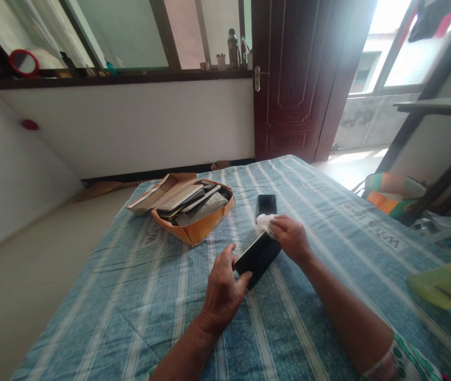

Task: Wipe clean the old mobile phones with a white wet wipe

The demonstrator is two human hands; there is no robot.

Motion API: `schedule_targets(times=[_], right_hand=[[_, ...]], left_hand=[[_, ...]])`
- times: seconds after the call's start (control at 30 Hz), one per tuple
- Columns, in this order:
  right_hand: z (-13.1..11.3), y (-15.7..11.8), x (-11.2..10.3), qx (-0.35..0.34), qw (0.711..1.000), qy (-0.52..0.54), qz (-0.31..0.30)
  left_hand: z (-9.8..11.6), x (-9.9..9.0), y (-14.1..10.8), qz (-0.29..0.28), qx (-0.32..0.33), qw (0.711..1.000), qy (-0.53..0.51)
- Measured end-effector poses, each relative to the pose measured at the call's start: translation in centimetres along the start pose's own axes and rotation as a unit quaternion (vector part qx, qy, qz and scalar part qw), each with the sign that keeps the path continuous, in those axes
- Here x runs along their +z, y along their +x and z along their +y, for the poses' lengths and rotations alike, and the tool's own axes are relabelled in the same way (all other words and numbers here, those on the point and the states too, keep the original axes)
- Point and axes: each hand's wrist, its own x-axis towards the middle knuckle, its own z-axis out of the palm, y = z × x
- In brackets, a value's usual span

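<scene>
So on my head cam the main thing is a flat black phone-like device (258, 262), slab-shaped with a smooth dark face, tilted between my two hands over the bed (150, 317). My left hand (227, 283) has its near corner pinched, thumb on the face, fingers on the side edge. My right hand (291, 238) is at the far end, fingertips closed on a soft, crumpled white wad (264, 223), tissue or cloth, can't tell which.

Looks to me like the wiping step. I'd say the next move calls for a steady left grip and light strokes along the face, no hard pushing.

Just beyond the right hand lies a smaller glossy black device (266, 203). Ahead and left of the left hand there's an open orange box (204, 230), creased like cardboard, stuffed with flat slabs and some greyish plastic-looking stuff. Bed cover's woven-looking blue with pale stripes.
</scene>
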Motion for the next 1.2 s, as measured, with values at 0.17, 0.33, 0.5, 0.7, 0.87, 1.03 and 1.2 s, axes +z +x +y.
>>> schedule_targets(times=[0.17,0.33,0.5,0.7,0.87,1.03,1.2], right_hand=[[0.2,0.1,-0.5,0.125,0.988,0.087,-0.011],[-0.4,0.2,-1.3,0.208,0.964,0.162,-0.043],[-2.9,0.2,-1.8,0.1,0.983,0.153,0.01],[-6.2,-0.8,-1.8,-0.134,0.988,0.068,0.029],[-8.0,-2.1,-0.7,-0.229,0.973,0.005,0.03],[-10.2,-3.6,0.9,-0.307,0.95,-0.057,-0.005],[-11.1,-4.3,2.1,-0.347,0.932,-0.1,-0.041]], left_hand=[[-0.3,0.1,0.2,-0.001,0.004,1.0,0.017],[-0.5,0.2,0.1,0.013,0.042,0.998,0.039],[-0.5,0.1,0.2,0.023,0.064,0.996,0.053],[-0.7,0.4,0.2,0.047,0.069,0.994,0.073],[0.5,-1.6,1.1,0.03,0.085,0.995,0.046],[2.3,-5.3,2.2,-0.007,0.042,0.996,-0.077],[2.5,-7.0,2.8,-0.025,0.014,0.989,-0.146]])
